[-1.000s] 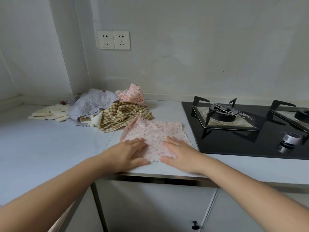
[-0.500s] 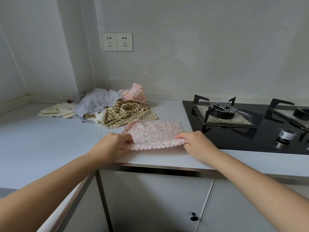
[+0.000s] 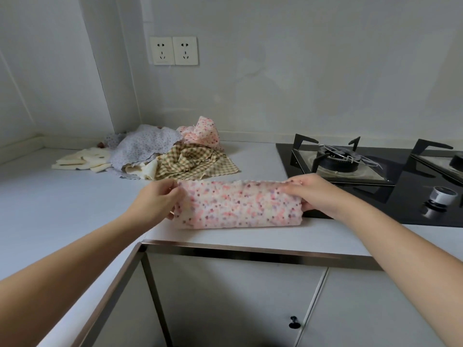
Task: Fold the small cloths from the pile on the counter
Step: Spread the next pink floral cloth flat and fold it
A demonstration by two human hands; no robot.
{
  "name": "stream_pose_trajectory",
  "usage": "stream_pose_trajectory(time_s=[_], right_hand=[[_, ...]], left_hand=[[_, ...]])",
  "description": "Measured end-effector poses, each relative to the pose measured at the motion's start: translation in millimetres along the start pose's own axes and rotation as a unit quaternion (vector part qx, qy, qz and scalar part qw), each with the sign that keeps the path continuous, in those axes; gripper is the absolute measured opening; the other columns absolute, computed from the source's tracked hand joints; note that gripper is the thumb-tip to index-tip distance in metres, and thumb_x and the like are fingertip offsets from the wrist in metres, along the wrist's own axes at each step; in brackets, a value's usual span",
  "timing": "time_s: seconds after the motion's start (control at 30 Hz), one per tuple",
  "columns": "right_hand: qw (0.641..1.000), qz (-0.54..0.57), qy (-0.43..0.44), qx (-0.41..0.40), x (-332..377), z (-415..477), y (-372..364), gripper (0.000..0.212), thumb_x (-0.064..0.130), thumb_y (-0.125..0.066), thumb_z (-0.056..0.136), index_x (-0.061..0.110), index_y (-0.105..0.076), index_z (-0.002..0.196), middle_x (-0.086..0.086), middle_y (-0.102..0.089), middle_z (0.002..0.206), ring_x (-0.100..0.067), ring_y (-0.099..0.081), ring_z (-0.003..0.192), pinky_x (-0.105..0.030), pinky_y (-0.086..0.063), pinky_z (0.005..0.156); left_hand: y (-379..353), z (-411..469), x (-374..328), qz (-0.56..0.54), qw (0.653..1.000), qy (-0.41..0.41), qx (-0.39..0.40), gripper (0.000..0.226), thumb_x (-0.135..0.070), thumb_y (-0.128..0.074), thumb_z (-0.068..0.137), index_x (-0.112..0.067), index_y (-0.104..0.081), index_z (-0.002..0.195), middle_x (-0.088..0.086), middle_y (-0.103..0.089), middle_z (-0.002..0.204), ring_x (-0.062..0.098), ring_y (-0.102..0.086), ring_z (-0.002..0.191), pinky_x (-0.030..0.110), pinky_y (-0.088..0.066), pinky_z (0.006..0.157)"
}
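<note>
Hands: our left hand (image 3: 156, 200) and right hand (image 3: 309, 194) each pinch an end of the pink dotted cloth (image 3: 238, 207) on the counter (image 3: 50, 209).

cloth pile (image 3: 160, 156) behind, hob (image 3: 375, 176) right

Colours beside the black hob (image 3: 400, 196)
Nearest it a pink-dotted cloth (image 3: 238, 207) is seen; farther left, a brown-checked cloth (image 3: 198, 162) and a lilac-dotted cloth (image 3: 142, 146).
</note>
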State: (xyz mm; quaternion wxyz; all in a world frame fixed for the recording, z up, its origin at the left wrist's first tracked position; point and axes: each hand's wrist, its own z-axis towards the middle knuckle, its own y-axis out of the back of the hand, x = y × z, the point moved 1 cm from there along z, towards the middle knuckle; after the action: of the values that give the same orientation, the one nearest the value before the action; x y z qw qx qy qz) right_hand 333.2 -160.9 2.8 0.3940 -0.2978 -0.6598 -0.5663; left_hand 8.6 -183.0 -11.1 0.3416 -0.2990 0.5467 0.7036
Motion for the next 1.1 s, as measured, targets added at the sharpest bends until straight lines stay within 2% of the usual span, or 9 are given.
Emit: stream_pose_trajectory(time_s=[0.17, 0.3, 0.43, 0.57, 0.73, 0.83, 0.97, 1.03, 1.1], right_hand=[[0.992, -0.096, -0.044, -0.072, -1.8, 35.1, -15.2, 0.023, 0.022, -0.06, 0.089, 0.002, -0.057, 0.077, -0.009, -0.049, 0.076, -0.02, -0.05, 0.074, -0.032, -0.04, 0.064], [0.98, -0.155, -0.035, -0.117, 0.7, 45.4, -26.9, 0.037, 0.015, -0.053, 0.085, 0.019, -0.026, 0.06, 0.0, -0.025, 0.057, -0.018, -0.027, 0.055, -0.029, -0.015, 0.055], [0.957, -0.253, -0.04, -0.139, 3.2, 50.6, -33.7, 0.036, 0.014, -0.051, 0.084, 0.017, -0.026, 0.059, -0.002, -0.033, 0.057, -0.022, -0.036, 0.053, -0.029, -0.018, 0.051], [0.925, -0.344, -0.03, -0.158, 1.3, 50.1, -37.7, 0.031, 0.015, -0.051, 0.087, 0.014, -0.034, 0.061, -0.004, -0.042, 0.063, -0.027, -0.044, 0.064, -0.027, -0.025, 0.048], [0.895, -0.408, -0.021, -0.179, -1.5, 47.6, -41.9, 0.025, 0.016, -0.045, 0.093, 0.013, -0.042, 0.069, -0.006, -0.051, 0.075, -0.031, -0.05, 0.075, -0.03, -0.036, 0.062], [0.871, -0.454, -0.01, -0.188, -0.5, 49.1, -48.5, 0.008, 0.012, -0.045, 0.094, 0.011, -0.052, 0.097, -0.012, -0.061, 0.097, -0.031, -0.049, 0.077, -0.032, -0.034, 0.062], [0.829, -0.507, 0.067, -0.228, 2.7, 41.0, -52.9, 0.034, 0.02, -0.047, 0.097, 0.013, -0.045, 0.13, -0.009, -0.049, 0.122, -0.029, -0.051, 0.108, -0.037, -0.042, 0.073], [0.869, -0.449, 0.088, -0.189, 2.3, 33.7, -62.2, 0.035, 0.026, -0.04, 0.1, 0.01, -0.05, 0.13, -0.011, -0.05, 0.129, -0.029, -0.047, 0.116, -0.038, -0.044, 0.089], [0.915, -0.394, 0.036, -0.076, -2.0, 27.5, -78.0, 0.049, 0.04, -0.028, 0.103, 0.013, -0.041, 0.142, -0.017, -0.036, 0.149, -0.033, -0.033, 0.136, -0.042, -0.031, 0.111]], left_hand=[[-20.6, 27.4, 1.2, 0.149, 0.986, 0.028, -0.073, 0.03, -0.016, -0.042, 0.093, -0.005, -0.045, 0.065, 0.009, -0.051, 0.063, 0.027, -0.05, 0.064, 0.033, -0.039, 0.053], [-35.3, 43.0, 2.9, 0.296, 0.952, 0.052, -0.057, 0.026, -0.014, -0.033, 0.095, -0.011, -0.041, 0.07, 0.011, -0.055, 0.08, 0.029, -0.049, 0.072, 0.031, -0.033, 0.058], [-46.5, 42.8, -3.3, 0.41, 0.91, 0.049, -0.042, 0.02, -0.008, -0.029, 0.097, -0.007, -0.047, 0.105, 0.015, -0.063, 0.104, 0.034, -0.058, 0.091, 0.034, -0.035, 0.062], [-50.3, 36.4, -7.0, 0.453, 0.89, 0.022, -0.044, 0.008, -0.003, -0.031, 0.094, -0.011, -0.033, 0.097, 0.013, -0.065, 0.099, 0.031, -0.056, 0.078, 0.033, -0.033, 0.056], [-54.2, 36.9, -3.7, 0.501, 0.864, 0.013, -0.052, 0.016, -0.003, -0.031, 0.096, -0.009, -0.039, 0.108, 0.011, -0.067, 0.097, 0.03, -0.065, 0.084, 0.031, -0.033, 0.053], [-57.0, 40.4, -4.0, 0.524, 0.85, 0.022, -0.049, 0.019, -0.006, -0.034, 0.097, -0.009, -0.039, 0.115, 0.008, -0.067, 0.102, 0.027, -0.067, 0.089, 0.028, -0.033, 0.053], [-50.3, 40.9, -6.1, 0.526, 0.838, -0.078, -0.123, 0.019, -0.013, -0.041, 0.095, -0.013, -0.043, 0.114, 0.003, -0.06, 0.101, 0.022, -0.062, 0.085, 0.027, -0.031, 0.052], [-51.5, 39.6, -2.2, 0.482, 0.851, -0.19, -0.092, 0.023, -0.024, -0.04, 0.095, -0.013, -0.052, 0.112, 0.005, -0.059, 0.107, 0.026, -0.06, 0.096, 0.033, -0.039, 0.07], [-57.7, 37.1, 2.5, 0.403, 0.887, -0.215, 0.066, 0.048, -0.043, -0.027, 0.098, -0.015, -0.05, 0.129, 0.008, -0.05, 0.134, 0.03, -0.046, 0.126, 0.041, -0.035, 0.096]])
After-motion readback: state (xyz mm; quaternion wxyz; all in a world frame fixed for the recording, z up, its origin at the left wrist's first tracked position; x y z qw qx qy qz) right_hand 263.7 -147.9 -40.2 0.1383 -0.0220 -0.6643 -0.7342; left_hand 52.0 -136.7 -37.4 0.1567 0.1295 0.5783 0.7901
